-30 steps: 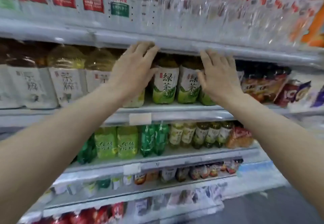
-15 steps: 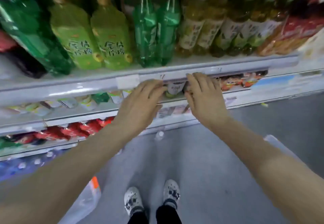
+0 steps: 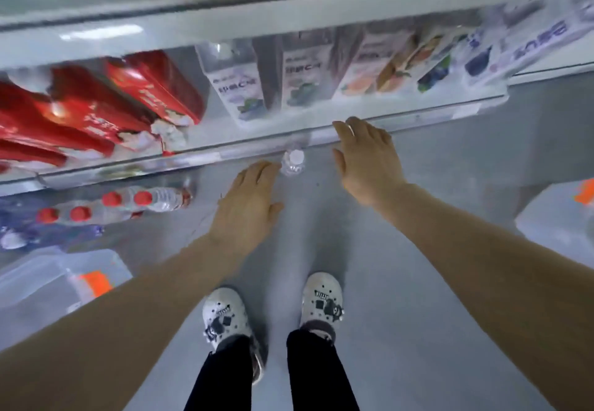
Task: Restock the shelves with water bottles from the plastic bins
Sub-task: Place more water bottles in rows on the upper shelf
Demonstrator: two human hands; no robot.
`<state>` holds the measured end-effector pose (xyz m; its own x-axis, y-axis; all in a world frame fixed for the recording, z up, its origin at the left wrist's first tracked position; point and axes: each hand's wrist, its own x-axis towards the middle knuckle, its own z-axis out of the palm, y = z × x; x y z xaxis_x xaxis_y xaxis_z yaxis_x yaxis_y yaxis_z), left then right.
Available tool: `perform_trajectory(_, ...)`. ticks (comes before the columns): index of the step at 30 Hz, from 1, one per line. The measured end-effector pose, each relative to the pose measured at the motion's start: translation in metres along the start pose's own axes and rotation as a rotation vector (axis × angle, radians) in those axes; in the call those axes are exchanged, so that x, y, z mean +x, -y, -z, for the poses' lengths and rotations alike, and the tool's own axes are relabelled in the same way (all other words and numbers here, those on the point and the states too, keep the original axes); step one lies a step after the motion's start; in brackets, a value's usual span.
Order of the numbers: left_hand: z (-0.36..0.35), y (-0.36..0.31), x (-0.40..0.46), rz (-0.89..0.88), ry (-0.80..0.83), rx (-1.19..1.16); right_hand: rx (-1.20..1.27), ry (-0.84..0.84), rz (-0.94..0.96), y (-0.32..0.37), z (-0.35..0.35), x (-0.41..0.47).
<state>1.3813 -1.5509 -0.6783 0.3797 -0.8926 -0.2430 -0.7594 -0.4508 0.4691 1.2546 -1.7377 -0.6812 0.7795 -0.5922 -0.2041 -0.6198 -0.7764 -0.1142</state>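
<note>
Two hands are showing, the left hand and the right hand, both empty; one clear bottle is standing on the floor, four red-capped bottles are lying on the bottom shelf, two plastic bins are sitting at either side, and two white shoes are showing below

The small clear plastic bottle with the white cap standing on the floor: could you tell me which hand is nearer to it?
Left. The left hand has its fingertips right beside the small clear plastic bottle, just left of it. The right hand is open to its right, with a clear gap.

Both hands have dropped from the upper shelves toward the floor.
</note>
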Motion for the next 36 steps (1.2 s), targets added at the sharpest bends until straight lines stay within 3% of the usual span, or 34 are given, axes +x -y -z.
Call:
perform_trajectory(5,-0.099,0.037,0.067,0.067,-0.003,-0.082,-0.025,0.081,-0.036,-0.017,-0.115,0.059)
perform_trajectory(10,-0.162,0.053,0.113,0.091,-0.077,-0.193,-0.054,0.125,-0.032,-0.026,-0.184,0.092)
perform_trajectory(16,-0.187,0.068,0.120,0.129,-0.155,-0.389,-0.100,0.023,0.007,-0.033,-0.212,0.092)
perform_trajectory(20,-0.179,0.068,0.114,0.131,-0.120,-0.403,-0.074,0.117,-0.027,-0.029,-0.204,0.091)
perform_trajectory(27,-0.100,0.042,0.053,0.171,0.022,-0.369,-0.040,0.486,-0.025,-0.033,-0.129,0.095)
perform_trajectory(36,0.123,-0.051,-0.030,0.059,0.062,-0.315,0.190,0.491,-0.109,0.007,0.106,-0.024)
